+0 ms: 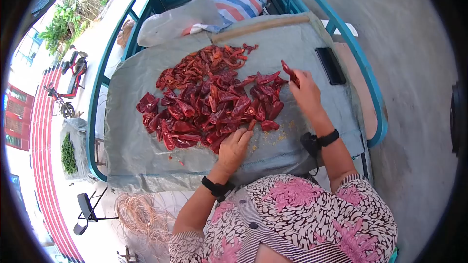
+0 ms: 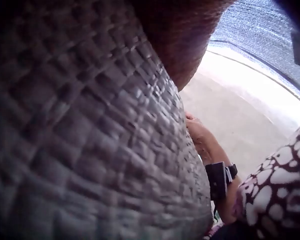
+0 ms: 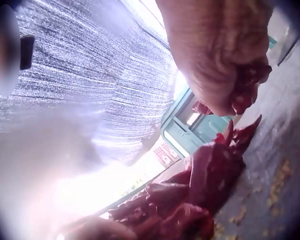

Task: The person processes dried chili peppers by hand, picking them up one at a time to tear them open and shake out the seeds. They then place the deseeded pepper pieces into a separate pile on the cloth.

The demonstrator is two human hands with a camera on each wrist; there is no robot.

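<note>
A heap of dried red chili peppers [image 1: 195, 112] lies on a grey woven sheet [image 1: 131, 83], whole glossy pods in front and thinner, shrivelled strips [image 1: 209, 61] behind. My right hand [image 1: 306, 92] grips a dried red pepper [image 1: 288, 70] at the heap's right side, its tip pointing away from me. In the right wrist view, red pepper [image 3: 247, 87] shows under the curled fingers. At the heap's near edge, my left hand [image 1: 233, 150] pinches a small red pepper [image 1: 252, 124] between thumb and fingers. The left wrist view mostly shows the woven sheet, with that hand's fingertips hidden.
A black phone [image 1: 330, 65] lies on the sheet at the right. Pale yellow seeds [image 1: 280, 134] are scattered near the heap. Teal rails [image 1: 358, 44] frame the cart bed, with a striped sack [image 1: 239, 0] and a clear plastic bag [image 1: 178, 22] at the back.
</note>
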